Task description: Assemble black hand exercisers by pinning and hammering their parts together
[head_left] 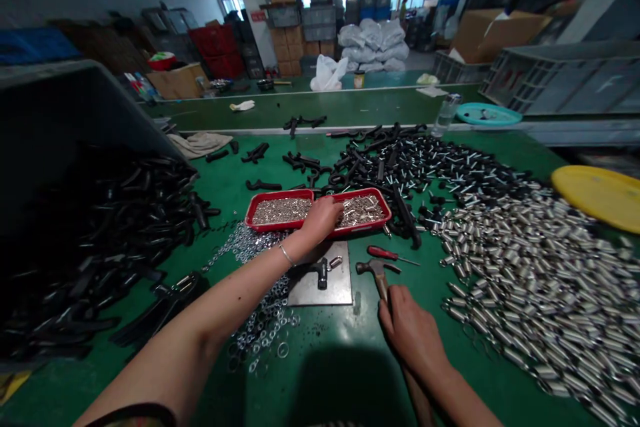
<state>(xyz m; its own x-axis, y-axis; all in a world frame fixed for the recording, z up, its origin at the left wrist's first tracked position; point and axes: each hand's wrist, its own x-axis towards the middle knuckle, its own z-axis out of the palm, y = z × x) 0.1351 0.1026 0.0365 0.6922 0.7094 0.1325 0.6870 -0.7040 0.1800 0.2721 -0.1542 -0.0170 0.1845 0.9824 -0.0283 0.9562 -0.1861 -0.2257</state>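
My left hand (pixel 323 217) reaches over the metal plate to the right-hand red tray (pixel 387 212), which holds small metal pins. Its fingers curl down at the tray's left end, and whatever is between the fingertips is hidden. My right hand (pixel 411 321) is closed around the wooden handle of a claw hammer (pixel 379 271), whose head lies on the table. On the metal plate (pixel 335 293) rests a black plastic handle part (pixel 323 275) with a small spring-like metal cylinder (pixel 335 262) at its side. A red screwdriver (pixel 384 253) lies just beyond the hammer head.
Another red tray (pixel 255 222) with tiny metal pieces stands to the left. Loose metal rings (pixel 265 320) spread beside the plate. Metal cylinders (pixel 540 280) and black-headed bolts (pixel 450 163) are heaped at right. A dark bin (pixel 60 93) spills black parts at left. Behind stands a clear bottle (pixel 445 117).
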